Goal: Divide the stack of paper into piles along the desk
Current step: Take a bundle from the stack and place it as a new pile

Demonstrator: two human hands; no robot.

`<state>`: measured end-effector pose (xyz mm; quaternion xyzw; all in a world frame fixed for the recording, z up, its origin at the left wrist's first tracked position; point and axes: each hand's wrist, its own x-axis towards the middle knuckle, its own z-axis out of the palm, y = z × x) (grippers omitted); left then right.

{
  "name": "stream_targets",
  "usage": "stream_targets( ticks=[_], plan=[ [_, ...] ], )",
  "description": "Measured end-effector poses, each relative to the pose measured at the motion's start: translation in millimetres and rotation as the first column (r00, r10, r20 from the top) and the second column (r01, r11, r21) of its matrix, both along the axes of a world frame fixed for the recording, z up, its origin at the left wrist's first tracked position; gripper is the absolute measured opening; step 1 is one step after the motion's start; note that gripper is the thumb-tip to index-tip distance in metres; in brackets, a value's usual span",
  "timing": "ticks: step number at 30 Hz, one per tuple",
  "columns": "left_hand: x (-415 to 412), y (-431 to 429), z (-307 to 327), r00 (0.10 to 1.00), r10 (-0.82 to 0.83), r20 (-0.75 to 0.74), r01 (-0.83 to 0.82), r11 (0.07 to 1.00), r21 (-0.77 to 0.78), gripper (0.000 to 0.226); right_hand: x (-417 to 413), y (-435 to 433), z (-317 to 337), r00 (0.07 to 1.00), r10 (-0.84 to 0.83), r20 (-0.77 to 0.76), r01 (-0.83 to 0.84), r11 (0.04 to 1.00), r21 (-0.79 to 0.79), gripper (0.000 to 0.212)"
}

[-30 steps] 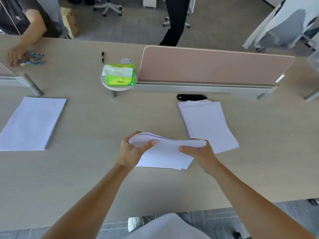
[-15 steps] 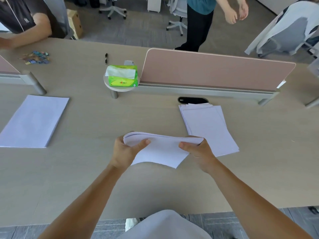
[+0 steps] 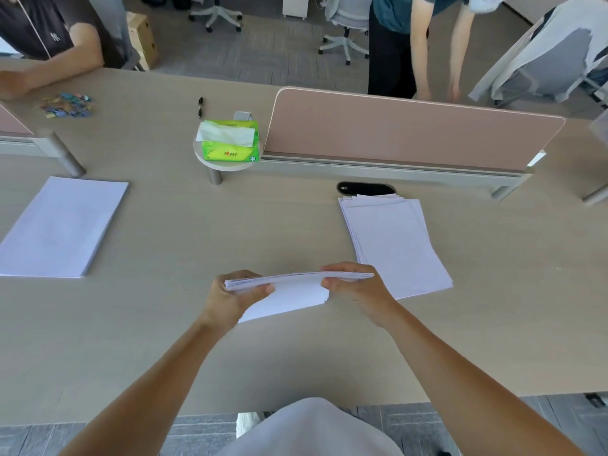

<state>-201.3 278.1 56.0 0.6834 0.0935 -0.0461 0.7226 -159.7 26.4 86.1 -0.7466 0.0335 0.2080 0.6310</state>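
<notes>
Compared with a second earlier, the sheaf (image 3: 289, 287) held between the left hand (image 3: 230, 299) and right hand (image 3: 357, 291) is tipped nearly edge-on, its far edge raised. Beyond the divider (image 3: 411, 133), a standing person (image 3: 404, 44) now leans forward, both arms reaching down.

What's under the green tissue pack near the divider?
The tissue pack sits on a small round stand with a post down to the desk. The stand's top beneath the pack is covered.
</notes>
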Motion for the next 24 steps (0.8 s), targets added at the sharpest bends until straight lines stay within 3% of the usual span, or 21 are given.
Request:
stream_targets(
  ticks=[4, 8, 11, 14, 16, 18, 20, 21, 24],
  plan=[
    [1.2, -1.4, -0.2, 0.998, -0.041, 0.042, 0.037, 0.995, 0.092, 0.03, 0.5, 4.1, 2.2, 0.999, -0.012, 0.049, 0.012, 1.0, 0.004, 0.013],
    [6.4, 4.0, -3.4, 0.994, 0.083, 0.073, -0.095, 0.981, 0.169, 0.076, 1.1, 6.3, 14.7, 0.99, -0.045, 0.137, 0.04, 0.998, 0.039, 0.011],
    [6.6, 10.6, 1.5, 1.0, 0.022, 0.019, -0.027, 0.957, 0.288, 0.05, 0.5, -6.9, 10.6, 0.993, 0.024, 0.118, -0.013, 0.996, -0.088, 0.017],
    [-0.6, 8.7, 7.7, 0.998, -0.055, 0.0, 0.053, 0.964, 0.259, 0.027, -2.3, -15.8, 2.2, 0.997, 0.012, 0.076, -0.002, 0.992, -0.124, 0.016],
    [-1.4, 0.5, 5.3, 1.0, -0.018, 0.02, 0.014, 0.978, 0.209, 0.017, -5.6, -10.7, 1.1, 0.996, 0.016, 0.093, -0.004, 0.993, -0.121, 0.009],
    [-0.3, -8.3, 5.3, 0.997, 0.078, 0.019, -0.08, 0.979, 0.188, 0.005, -9.2, -0.8, 0.0, 0.987, -0.009, 0.158, 0.027, 0.994, -0.109, 0.022],
    [1.5, -11.2, 2.9, 0.987, 0.159, 0.031, -0.162, 0.973, 0.167, 0.038, -10.7, 9.8, 4.0, 0.973, -0.084, 0.215, 0.096, 0.994, -0.046, 0.031],
    [3.3, -9.0, 5.0, 0.983, 0.181, 0.036, -0.185, 0.97, 0.156, 0.042, -10.2, 13.2, 6.9, 0.965, -0.113, 0.237, 0.119, 0.993, -0.01, 0.032],
    [5.8, 2.1, 12.5, 0.991, 0.117, 0.062, -0.123, 0.988, 0.093, 0.01, -8.7, 13.1, 11.1, 0.969, -0.108, 0.22, 0.097, 0.993, 0.06, 0.018]
  ],
)
